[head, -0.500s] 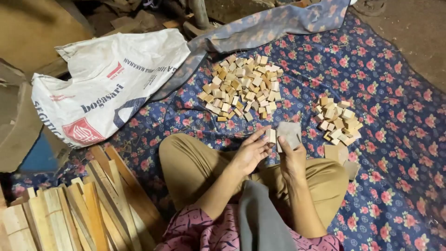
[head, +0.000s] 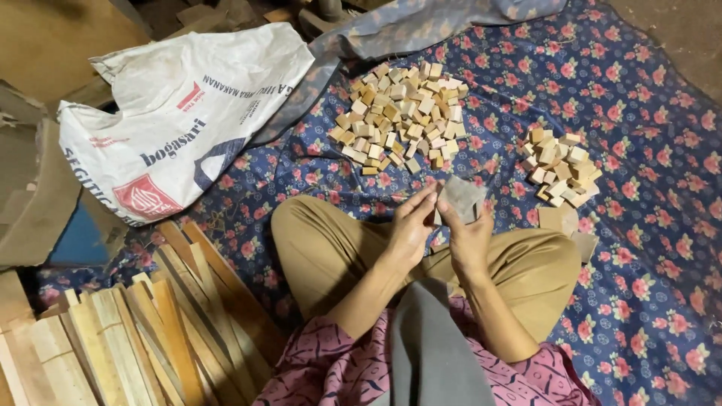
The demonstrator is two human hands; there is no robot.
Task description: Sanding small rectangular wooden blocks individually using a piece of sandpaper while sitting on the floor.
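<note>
two bare hands meet above the crossed legs of a person seated on a blue floral cloth (head: 639, 248). left hand (head: 412, 225): fingers curled inward, their tips touching a small wooden piece that is almost wholly hidden between the two hands, so its shape cannot be told. right hand (head: 468, 237): fingers closed around a grey sheet of sandpaper (head: 460, 197), which stands up above the thumb and leans toward the left hand. both hands hang just over the khaki trousers (head: 331, 252), near the right knee.

large pile of small pale wooden blocks (head: 402, 113): lies on the cloth straight ahead of the hands, well apart from them. smaller pile of similar blocks (head: 560, 165): lies to the right of the hands, near the right knee. flat brownish pieces (head: 565, 225): rest on the cloth just beside that knee, below the smaller pile.

white printed sack (head: 177, 124): slumped on the cloth's left edge. bundle of long wooden slats (head: 128, 331): lies at lower left, beside the left knee. brown cardboard (head: 34, 203): sits at the far left, behind the sack.
</note>
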